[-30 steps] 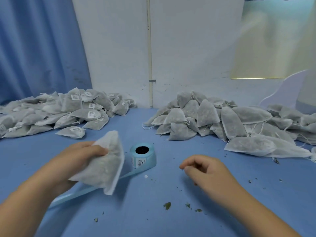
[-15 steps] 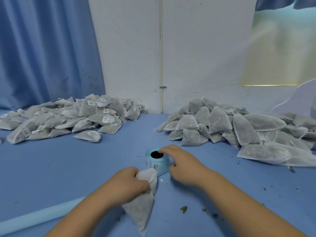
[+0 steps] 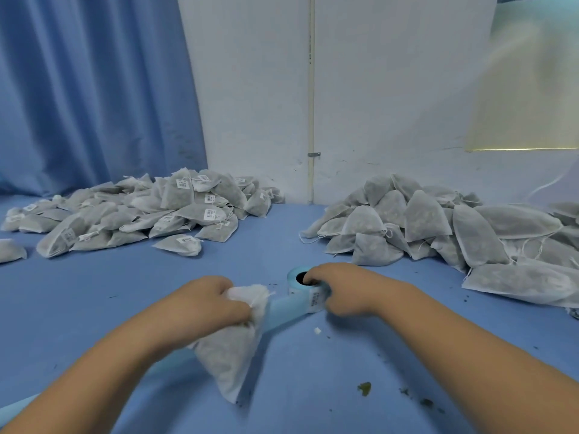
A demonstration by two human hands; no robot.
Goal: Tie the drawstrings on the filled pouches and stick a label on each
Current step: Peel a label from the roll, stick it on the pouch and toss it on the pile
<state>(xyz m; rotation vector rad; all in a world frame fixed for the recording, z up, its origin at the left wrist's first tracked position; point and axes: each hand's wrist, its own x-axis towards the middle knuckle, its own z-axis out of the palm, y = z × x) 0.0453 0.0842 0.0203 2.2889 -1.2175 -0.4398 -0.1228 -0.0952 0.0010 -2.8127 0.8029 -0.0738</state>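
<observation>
piles: labelled pouches (image 3: 150, 214) lie far left, unlabelled pouches (image 3: 438, 227) far right.
pouch: pouch (image 3: 228, 349) sits near-centre, its neck gripped by the left hand (image 3: 203, 305).
roll: the right hand (image 3: 341, 288) curls round the label roll (image 3: 294, 275) just beside it.
step: probably labelling.
next: peel the label (image 3: 315, 299), press it flat onto the pouch.

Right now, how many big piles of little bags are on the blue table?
2. The labelled pile sits back left; the unlabelled pile sits back right. Both run off the picture, so more may hide.
</observation>
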